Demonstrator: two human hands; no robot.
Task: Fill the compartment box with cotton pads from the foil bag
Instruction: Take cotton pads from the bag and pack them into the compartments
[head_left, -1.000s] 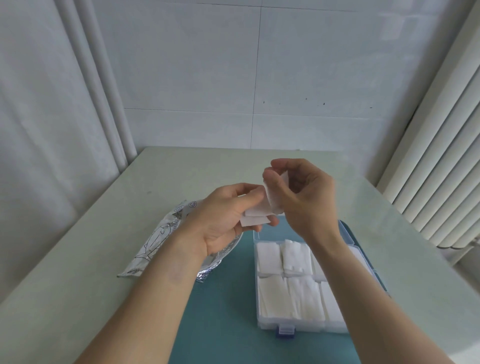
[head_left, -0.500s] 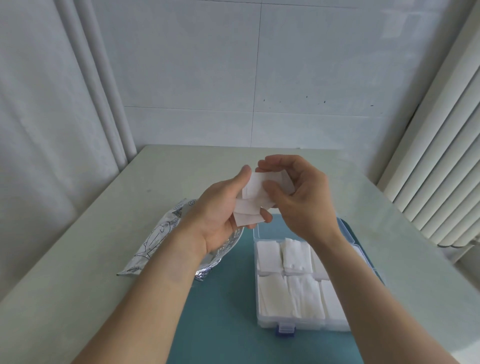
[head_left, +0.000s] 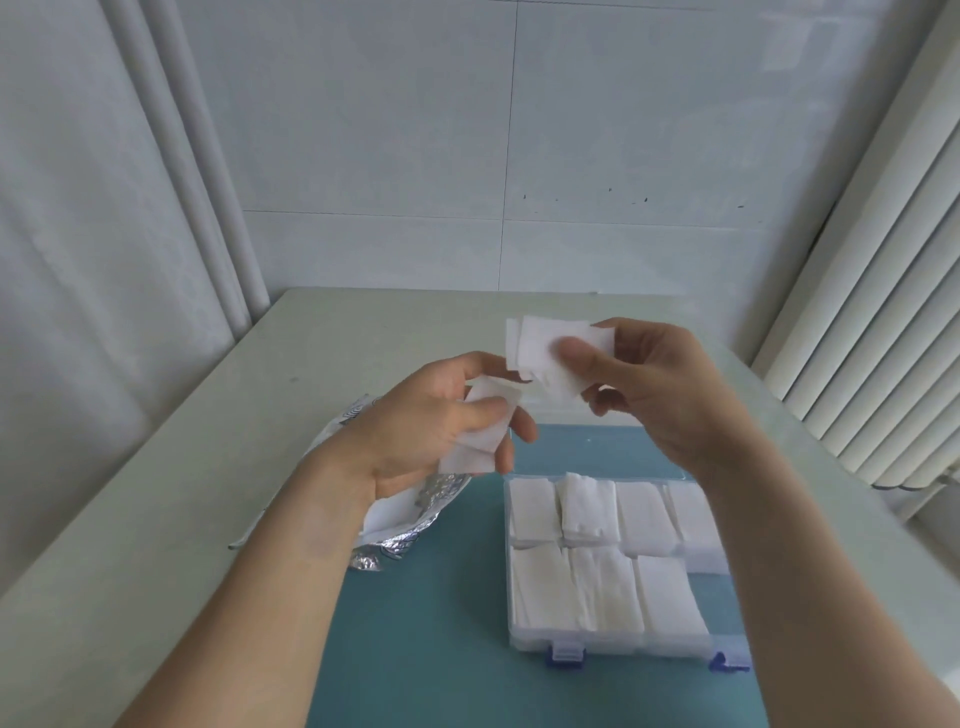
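My left hand (head_left: 431, 421) holds a small stack of white cotton pads (head_left: 475, 447) above the foil bag (head_left: 400, 519), which lies open on the table under my wrist. My right hand (head_left: 660, 384) pinches a few more cotton pads (head_left: 545, 348) between thumb and fingers, up and right of the left hand. Both hands hover behind the clear compartment box (head_left: 613, 644), whose visible compartments hold white pads. My right forearm hides the box's right side.
The box and part of the bag rest on a teal mat (head_left: 441, 623) on a pale table (head_left: 156, 519). Curtains hang at the left, a tiled wall stands behind, and a ribbed white radiator (head_left: 883, 312) is at the right.
My right hand pulled a few pads off the left hand's stack and moved up and right. My left hand dropped slightly and keeps the rest.
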